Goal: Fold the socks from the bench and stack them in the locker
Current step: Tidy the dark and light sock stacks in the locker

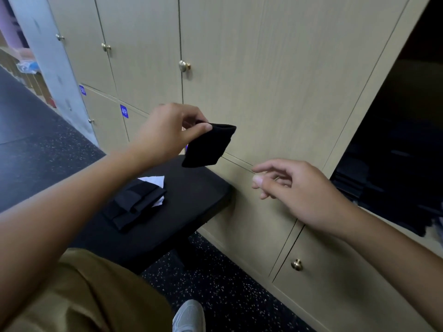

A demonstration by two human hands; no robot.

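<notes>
A wall of pale wood-grain locker doors [263, 80] with round brass knobs fills the background, standing on a dark speckled floor [227, 295]. At the far right, 1 locker [395, 164] stands open, its inside dark; dark items lie within, too dim to make out. Small blue number tags sit on the lower doors at left, 1 reading 49 [124, 111].

A black padded worktop [191, 200] runs up to the lockers. The person's tan-clad leg [79, 295] lies at the lower left, and a grey shoe [189, 316] rests on the floor below.

On the worktop lies a pile of black socks [134, 204], with a bit of white fabric [154, 180] showing beneath and behind it.

The left hand [165, 130] is raised above the worktop, its grip pinched on a folded black sock [207, 146] between thumb and fingers at the sock's upper corner; the sock hangs in the air in front of the locker doors, clear of the worktop.

The right hand [299, 190] hovers lower and to the right, near the open locker, fingers loosely curved and apart, holding nothing.
</notes>
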